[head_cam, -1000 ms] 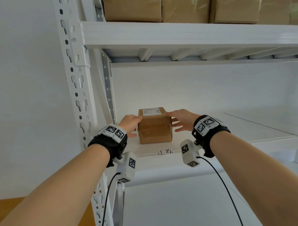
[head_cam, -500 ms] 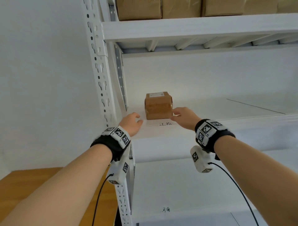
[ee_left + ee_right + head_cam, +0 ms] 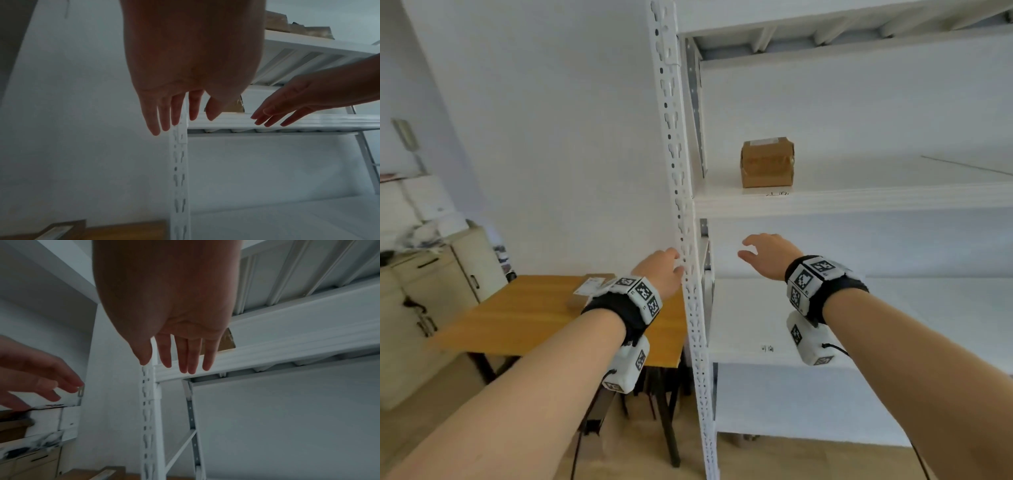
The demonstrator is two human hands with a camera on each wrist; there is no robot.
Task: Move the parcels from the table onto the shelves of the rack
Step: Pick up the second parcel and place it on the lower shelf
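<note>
Both my hands hang empty in front of the rack: my left hand (image 3: 662,270) has its fingers (image 3: 165,113) straight and slightly fanned, just at the white perforated steel upright (image 3: 690,308), and my right hand (image 3: 767,253) hovers under the front edge of the middle shelf, fingers loose and apart, gripping nothing. I judge they sit low like this because one parcel is already placed and the next must be fetched. That next one, a flat brown cardboard parcel with a white shipping label (image 3: 589,289), lies near the right edge of the orange wooden table (image 3: 517,318), partly hidden behind my left wristband; its label is too blurred to read. On the front edge of the lower white shelf (image 3: 893,308) there is small handwriting I cannot make out. Further up, the small brown taped cardboard box (image 3: 767,162) stands upright near the front left corner of the middle white shelf (image 3: 859,198), directly behind another handwritten mark, probably a destination tag, also illegible. A pale label on its top cannot be read.
</note>
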